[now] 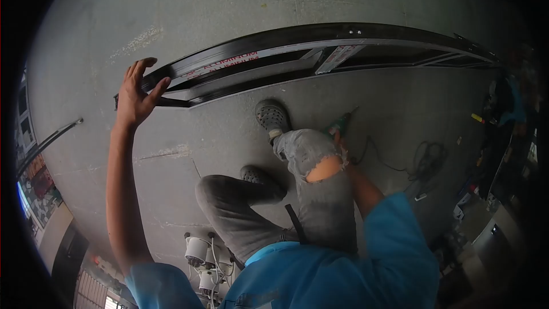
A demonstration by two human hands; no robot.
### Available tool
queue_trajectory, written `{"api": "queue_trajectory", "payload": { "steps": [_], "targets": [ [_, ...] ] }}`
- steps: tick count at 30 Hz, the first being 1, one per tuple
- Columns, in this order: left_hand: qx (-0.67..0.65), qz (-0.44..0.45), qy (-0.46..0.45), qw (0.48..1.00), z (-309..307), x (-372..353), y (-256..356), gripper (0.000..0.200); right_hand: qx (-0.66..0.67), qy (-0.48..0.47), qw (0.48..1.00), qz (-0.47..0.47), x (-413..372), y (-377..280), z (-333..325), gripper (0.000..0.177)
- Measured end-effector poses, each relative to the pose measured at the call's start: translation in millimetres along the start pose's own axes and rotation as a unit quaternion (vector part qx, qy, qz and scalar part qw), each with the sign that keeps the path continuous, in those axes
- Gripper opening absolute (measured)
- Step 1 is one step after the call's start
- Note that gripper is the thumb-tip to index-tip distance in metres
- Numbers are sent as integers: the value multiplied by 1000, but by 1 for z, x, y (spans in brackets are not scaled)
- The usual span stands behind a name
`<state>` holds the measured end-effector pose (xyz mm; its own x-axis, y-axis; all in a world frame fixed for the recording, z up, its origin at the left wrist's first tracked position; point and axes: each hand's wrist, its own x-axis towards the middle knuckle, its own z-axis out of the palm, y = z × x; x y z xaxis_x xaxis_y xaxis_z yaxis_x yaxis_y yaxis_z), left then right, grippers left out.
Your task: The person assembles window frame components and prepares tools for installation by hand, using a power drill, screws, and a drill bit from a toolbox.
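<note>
A long dark aluminium frame [274, 43] with crossbars and red lettering on its film stretches across the floor in front of me. At its left end, my left hand [137, 94] has its fingers and thumb spread around the profile, holding it. My right hand [338, 144] is low beside my raised knee, partly hidden by the leg. It is closed on a green power drill [339, 125], whose thin bit points up and right toward the frame.
A dark cable [429, 160] lies coiled on the floor at right. White cylindrical fixtures [197, 250] with cords stand behind my legs. A thin dark bar [54, 136] is at far left. Assorted tools and items, including a yellow-marked one [477, 118], line the right edge.
</note>
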<state>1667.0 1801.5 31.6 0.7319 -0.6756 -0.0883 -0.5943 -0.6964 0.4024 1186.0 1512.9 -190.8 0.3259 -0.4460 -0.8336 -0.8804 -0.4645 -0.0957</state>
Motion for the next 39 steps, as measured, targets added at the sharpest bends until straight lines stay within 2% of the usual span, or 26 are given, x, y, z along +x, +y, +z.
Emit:
{"api": "queue_trajectory", "payload": {
  "steps": [3, 5, 6, 8, 9, 11, 13, 15, 18, 19, 20, 21, 22, 23, 24, 26, 28, 30, 32, 36, 38, 39],
  "targets": [
    [-51, 56, -34, 997, 33, 19, -20, 53, 35, -56, 998, -6, 46, -39, -3, 74],
    [-106, 12, -78, 991, 39, 21, -19, 58, 62, -91, 994, -12, 58, -51, 0, 72],
    [-105, 29, -72, 991, 41, 23, -16, 58, 78, -103, 992, -16, 62, -55, -2, 71],
    [33, 160, -55, 985, 40, 19, -11, 60, 107, -128, 986, -25, 61, -59, -4, 70],
    [36, 178, -46, 982, 40, 19, -10, 60, 124, -138, 982, -32, 61, -63, -7, 69],
    [56, 99, -54, 992, 46, 13, -9, 60, 158, -157, 974, -43, 51, -64, -14, 68],
    [57, 128, -39, 989, 47, 9, -12, 56, 184, -183, 964, -54, 38, -62, -25, 67],
    [64, 116, -32, 991, 43, 6, -10, 52, 206, -208, 954, -71, 59, -36, -67, 65],
    [91, 164, -39, 981, 42, 11, -5, 49, 244, -224, 939, -95, 60, 5, -99, 63],
    [98, 166, -42, 980, 50, 18, -9, 50, 100, -119, 981, -113, 49, -33, -136, 49],
    [70, 203, -28, 976, 58, 25, -8, 48, 82, -18, 985, -149, 48, -51, -159, 49],
    [70, 247, -9, 966, 70, 30, -6, 45, 20, -14, 988, -156, 46, -77, -179, 50],
    [83, 248, 18, 965, 70, 23, 16, 43, 98, 93, 962, -239, 59, -91, -174, 33],
    [79, 276, 44, 957, 86, 33, -5, 48, 45, 28, 980, -192, 27, -122, -187, 52],
    [84, 240, 51, 966, 86, 30, 1, 46, 40, 30, 979, -197, 16, -146, -182, 54],
    [80, 270, 71, 957, 84, 27, -1, 44, -31, 48, 957, -284, -33, -186, -169, 59],
    [70, 285, 89, 952, 80, 22, 4, 45, -84, -3, 945, -315, -64, -216, -152, 62],
    [67, 305, 102, 945, 80, 24, 7, 48, -152, -56, 932, -326, -74, -239, -129, 63],
    [72, 316, 124, 938, 74, 19, 15, 53, -207, -69, 920, -326, -88, -259, -108, 62],
    [103, 309, 163, 931, 80, 20, 7, 52, -285, -75, 874, -385, -116, -286, -67, 61],
    [99, 373, 191, 903, 84, 24, 1, 61, -299, -77, 861, -403, -140, -299, -64, 59],
    [103, 378, 183, 902, 87, 28, -2, 61, -354, -121, 833, -408, -148, -308, -63, 57]
  ]
}}
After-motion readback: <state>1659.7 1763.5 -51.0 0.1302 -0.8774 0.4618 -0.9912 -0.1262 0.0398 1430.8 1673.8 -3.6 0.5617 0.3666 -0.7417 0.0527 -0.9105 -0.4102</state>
